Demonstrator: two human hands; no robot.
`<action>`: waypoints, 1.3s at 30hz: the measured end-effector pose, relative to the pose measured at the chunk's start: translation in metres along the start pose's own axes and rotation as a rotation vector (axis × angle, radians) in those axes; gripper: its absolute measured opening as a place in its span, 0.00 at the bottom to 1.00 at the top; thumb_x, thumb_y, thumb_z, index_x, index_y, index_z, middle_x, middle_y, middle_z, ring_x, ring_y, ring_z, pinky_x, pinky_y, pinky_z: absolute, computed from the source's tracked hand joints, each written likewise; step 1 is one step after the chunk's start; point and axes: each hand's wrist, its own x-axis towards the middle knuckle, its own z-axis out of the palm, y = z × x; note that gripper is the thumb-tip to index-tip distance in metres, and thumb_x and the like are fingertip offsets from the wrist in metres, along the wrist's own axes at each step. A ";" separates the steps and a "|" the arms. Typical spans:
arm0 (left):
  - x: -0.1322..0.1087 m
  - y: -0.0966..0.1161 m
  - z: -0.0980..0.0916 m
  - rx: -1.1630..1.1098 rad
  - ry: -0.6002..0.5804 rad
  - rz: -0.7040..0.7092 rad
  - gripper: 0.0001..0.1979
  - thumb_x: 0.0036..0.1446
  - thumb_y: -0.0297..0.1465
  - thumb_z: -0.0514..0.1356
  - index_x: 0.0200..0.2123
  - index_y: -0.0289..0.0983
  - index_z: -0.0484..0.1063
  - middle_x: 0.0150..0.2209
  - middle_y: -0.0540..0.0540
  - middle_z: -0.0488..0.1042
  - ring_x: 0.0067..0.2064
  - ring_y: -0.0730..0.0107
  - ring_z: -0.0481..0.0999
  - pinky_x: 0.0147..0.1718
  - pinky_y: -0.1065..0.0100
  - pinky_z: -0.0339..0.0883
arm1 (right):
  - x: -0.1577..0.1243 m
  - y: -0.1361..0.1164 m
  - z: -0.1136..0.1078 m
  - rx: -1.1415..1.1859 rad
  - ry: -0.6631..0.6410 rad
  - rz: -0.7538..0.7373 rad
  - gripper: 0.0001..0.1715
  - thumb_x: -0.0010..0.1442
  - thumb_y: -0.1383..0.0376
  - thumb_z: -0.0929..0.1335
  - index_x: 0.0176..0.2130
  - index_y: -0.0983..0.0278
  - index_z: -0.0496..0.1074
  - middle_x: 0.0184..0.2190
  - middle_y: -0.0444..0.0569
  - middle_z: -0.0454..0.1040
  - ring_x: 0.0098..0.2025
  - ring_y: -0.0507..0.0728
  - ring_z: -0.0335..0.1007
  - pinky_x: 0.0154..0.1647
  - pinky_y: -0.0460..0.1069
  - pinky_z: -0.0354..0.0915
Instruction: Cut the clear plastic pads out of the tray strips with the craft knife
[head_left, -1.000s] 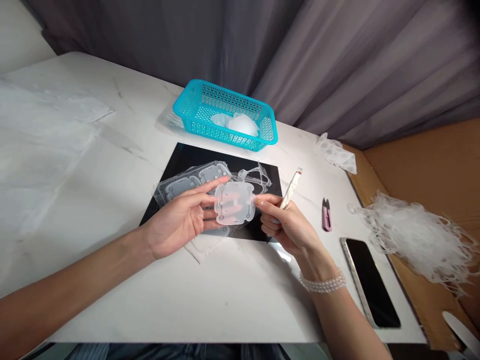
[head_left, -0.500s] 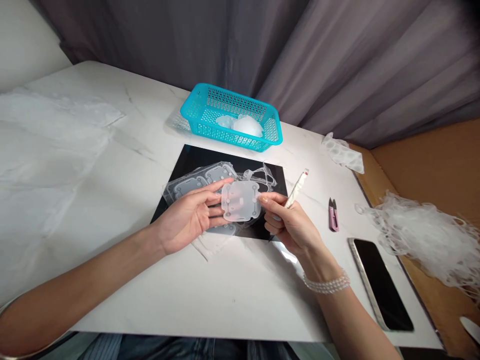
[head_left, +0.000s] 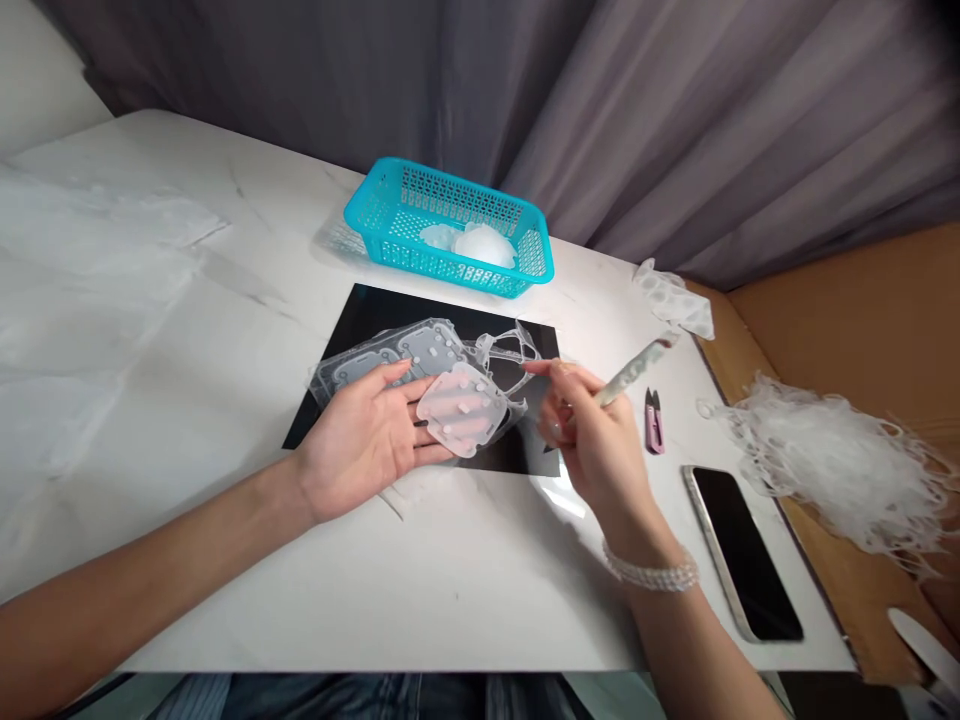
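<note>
My left hand [head_left: 367, 435] is palm up with its fingers stretched out. On those fingers lies a thin, translucent rounded plate [head_left: 461, 410] with small raised knobs and notched edges, tilted a little. In my right hand [head_left: 589, 420] is a slim pen-shaped tool [head_left: 637, 367] with a pale patterned handle and a dark tip pointing down; its exact kind is unclear. The right fingers are apart from the plate and slightly blurred. Beneath the hands, a clear moulded sheet [head_left: 360, 362] of similar plates and a torn clear leftover frame [head_left: 517, 345] lie on a black mat [head_left: 375, 305].
Behind the mat stands a blue basket [head_left: 450, 265] holding white translucent pieces [head_left: 484, 245]. To the right are pink snips [head_left: 655, 425], a phone [head_left: 742, 555], a clear scrap sheet [head_left: 675, 300] and a heap of stringy offcuts [head_left: 847, 470]. Clear sheeting [head_left: 90, 270] covers the table's left.
My right hand has let go of the plate's edge and drawn away to the right, its tool tilting flatter. The plate now rests turned on my left fingers alone. The view has shifted slightly.
</note>
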 end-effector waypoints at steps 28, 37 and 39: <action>-0.001 0.001 -0.002 0.076 0.011 0.044 0.26 0.68 0.40 0.52 0.62 0.30 0.66 0.58 0.29 0.74 0.54 0.47 0.78 0.53 0.51 0.71 | 0.020 0.002 0.005 -0.128 -0.131 0.168 0.20 0.50 0.54 0.78 0.35 0.67 0.78 0.17 0.35 0.53 0.19 0.45 0.40 0.19 0.46 0.37; -0.006 0.021 -0.004 0.557 0.269 0.427 0.17 0.62 0.36 0.60 0.51 0.35 0.77 0.50 0.35 0.79 0.50 0.50 0.79 0.50 0.55 0.71 | 0.166 -0.057 0.027 -0.249 0.213 -0.240 0.20 0.56 0.55 0.73 0.42 0.67 0.74 0.16 0.35 0.55 0.18 0.50 0.50 0.20 0.48 0.49; -0.005 0.029 -0.011 0.740 0.336 0.592 0.13 0.59 0.34 0.64 0.46 0.38 0.80 0.50 0.39 0.79 0.54 0.49 0.75 0.56 0.56 0.65 | 0.169 -0.053 0.018 -0.458 0.222 -0.301 0.20 0.58 0.54 0.71 0.43 0.67 0.75 0.19 0.42 0.64 0.22 0.53 0.59 0.24 0.49 0.55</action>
